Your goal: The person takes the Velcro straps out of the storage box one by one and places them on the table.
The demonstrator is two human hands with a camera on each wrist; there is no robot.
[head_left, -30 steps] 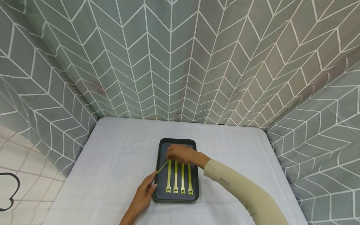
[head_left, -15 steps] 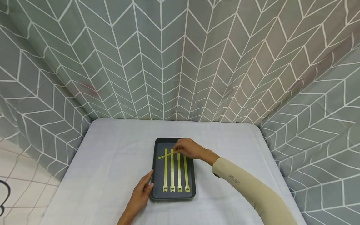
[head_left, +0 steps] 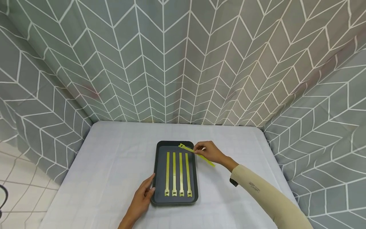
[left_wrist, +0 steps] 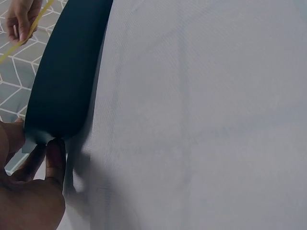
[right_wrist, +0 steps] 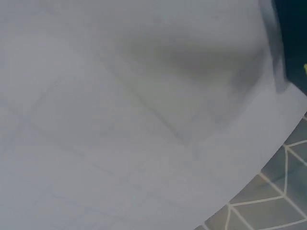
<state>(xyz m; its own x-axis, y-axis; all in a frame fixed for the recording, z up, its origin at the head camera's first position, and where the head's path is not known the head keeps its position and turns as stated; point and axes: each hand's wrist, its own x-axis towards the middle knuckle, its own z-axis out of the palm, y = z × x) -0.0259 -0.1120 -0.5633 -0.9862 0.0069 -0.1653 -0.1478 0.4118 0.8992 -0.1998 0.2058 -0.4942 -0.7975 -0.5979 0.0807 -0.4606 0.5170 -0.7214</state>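
Several yellow hook-and-loop cable ties (head_left: 174, 173) lie side by side in a dark rectangular tray (head_left: 160, 146), their slotted heads toward the near end. My right hand (head_left: 210, 152) pinches another yellow cable tie (head_left: 187, 148) near its middle, above the tray's far right corner. The slotted head of this tie points left over the tray, and its tail hangs down to the right, beyond the rim. At the tray's near left edge, my left hand (head_left: 143, 194) holds the rim; the left wrist view shows its fingers (left_wrist: 55, 160) against the outer wall. The right wrist view shows no hand.
The tray stands on a table (head_left: 120, 152) spread with a white cloth. Grey curtains (head_left: 183, 70) with a white zigzag pattern hang behind it and at both sides.
My right hand has carried its cable tie from the tray's left side to the far right, turning it so the head is raised. My left hand stays at the tray edge.
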